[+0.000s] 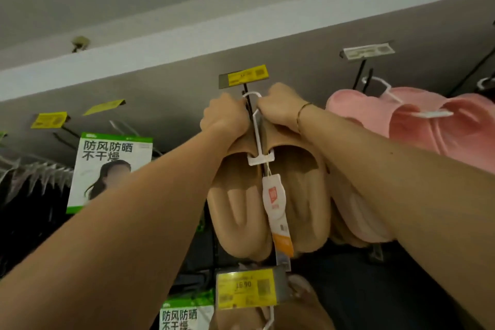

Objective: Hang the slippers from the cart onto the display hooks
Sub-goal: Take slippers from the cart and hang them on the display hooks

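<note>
Tan slipper pair [267, 195] is up at the top display hook [249, 100], clipped on a white plastic hanger [258, 139], soles toward camera, paper tag [276, 206] dangling between them. Hanger loop sits right at the black hook rod, under the yellow price label [247, 75]; can't tell if it's fully seated.

Left hand [225, 115] grips the left slipper's top edge by the loop; right hand [281, 107], thin bracelet on the wrist, grips the right one. Both curled tight on the pair.

To finish cleanly, I'd say: keep the loop square to the rod, slide it well back, let the weight settle before letting go.

Count: one tan pair in hand, at least one more tan pair behind it to the right, one pink pair [412, 120] on the next hook right. Second yellow price label [246, 289] below. Cart not in view.
</note>
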